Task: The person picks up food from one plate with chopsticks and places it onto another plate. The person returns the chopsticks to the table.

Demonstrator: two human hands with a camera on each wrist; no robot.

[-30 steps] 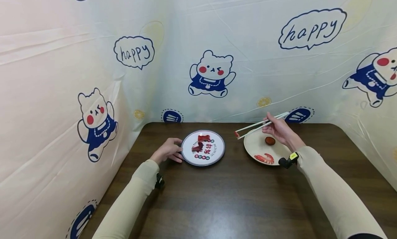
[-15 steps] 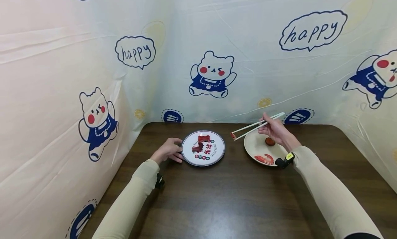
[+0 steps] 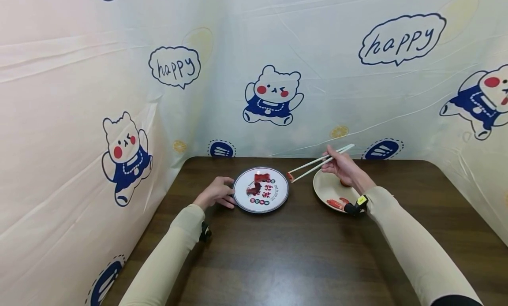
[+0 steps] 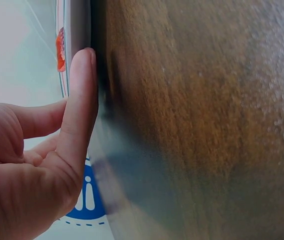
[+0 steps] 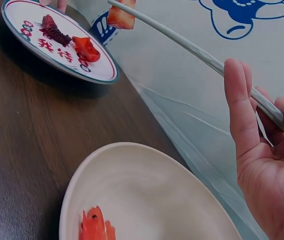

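1. Brown wood-grain table (image 3: 258,253) stretches toward the body from both hands, with the sleeved forearms reaching over it. Its far edge runs a little beyond the hands, where a printed curtain (image 3: 270,41) rises; its left edge lies near the left hand (image 3: 214,193), outward of it.
2. Between the hands, a strip of wood separates the white plate (image 3: 282,193) from the cream plate (image 3: 323,187).
3. The white plate is just right of the left hand's fingertips, bearing a dark red piece (image 5: 57,32) and a bright red piece (image 5: 86,49).
4. The cream plate sits below the right hand (image 3: 345,167), with a shrimp (image 3: 337,203) on the part nearer the body and a brown round piece (image 3: 344,182) half hidden under the hand.
5. Left of the right hand, at the tips of the chopsticks (image 5: 197,50), a striped red piece (image 5: 122,17) hangs near the white plate's right rim; its exact height cannot be told.
6. The right hand pinches the chopsticks between thumb and fingers, their rear ends slanting up past it.
7. The left hand, fingers loosely extended and slightly apart, touches the white plate's rim.
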